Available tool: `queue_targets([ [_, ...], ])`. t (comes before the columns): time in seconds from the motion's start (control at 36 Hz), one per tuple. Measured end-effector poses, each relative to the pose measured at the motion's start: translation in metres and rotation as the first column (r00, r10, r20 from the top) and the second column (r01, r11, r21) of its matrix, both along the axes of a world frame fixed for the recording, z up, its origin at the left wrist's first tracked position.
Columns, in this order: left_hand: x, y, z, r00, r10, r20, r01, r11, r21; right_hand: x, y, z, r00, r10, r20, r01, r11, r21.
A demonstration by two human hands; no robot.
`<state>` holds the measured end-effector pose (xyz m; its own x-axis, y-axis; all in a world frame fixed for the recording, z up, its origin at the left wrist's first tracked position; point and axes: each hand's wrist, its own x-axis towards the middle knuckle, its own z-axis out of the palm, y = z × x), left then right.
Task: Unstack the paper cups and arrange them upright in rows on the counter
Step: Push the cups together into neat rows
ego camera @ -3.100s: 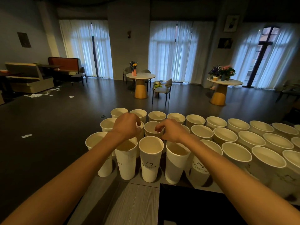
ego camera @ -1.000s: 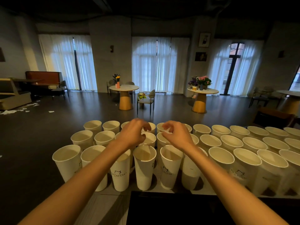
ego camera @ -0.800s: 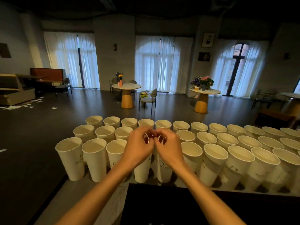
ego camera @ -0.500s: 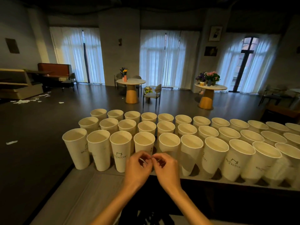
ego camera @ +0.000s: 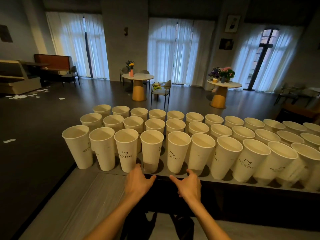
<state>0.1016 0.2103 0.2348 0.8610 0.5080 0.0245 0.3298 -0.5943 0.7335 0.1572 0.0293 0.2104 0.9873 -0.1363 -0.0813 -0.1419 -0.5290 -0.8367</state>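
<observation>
Cups: upright, three rows across the counter, from 9 to 3 o'clock.
Left hand: empty, fingers spread, at counter's near edge.
Right hand: empty, likewise spread, beside it.

The paper cups are showing cream white, several carrying a small black printed logo with script. The counter is showing grey woodgrain streaks with a dark edge. Behind, 2 round tables are showing pale tops over mustard-yellow bases, white sheer curtains are glowing, and the floor is looking dark grey.
</observation>
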Motion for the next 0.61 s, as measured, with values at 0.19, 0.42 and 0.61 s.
queue_targets([
  [0.19,0.018,-0.002,-0.002,0.999,0.048,-0.008,-0.046,0.989,0.14,0.03,0.011,0.007,0.996,0.074,0.04,-0.068,0.989,-0.128],
  [0.42,0.027,0.003,-0.003,0.999,0.043,-0.004,-0.042,0.985,0.164,0.037,0.019,0.017,0.996,0.088,0.004,-0.087,0.992,-0.09],
  [0.61,0.025,0.003,-0.003,0.999,0.038,0.018,-0.04,0.988,0.146,0.036,0.018,0.013,0.99,0.142,-0.005,-0.141,0.986,-0.093],
])
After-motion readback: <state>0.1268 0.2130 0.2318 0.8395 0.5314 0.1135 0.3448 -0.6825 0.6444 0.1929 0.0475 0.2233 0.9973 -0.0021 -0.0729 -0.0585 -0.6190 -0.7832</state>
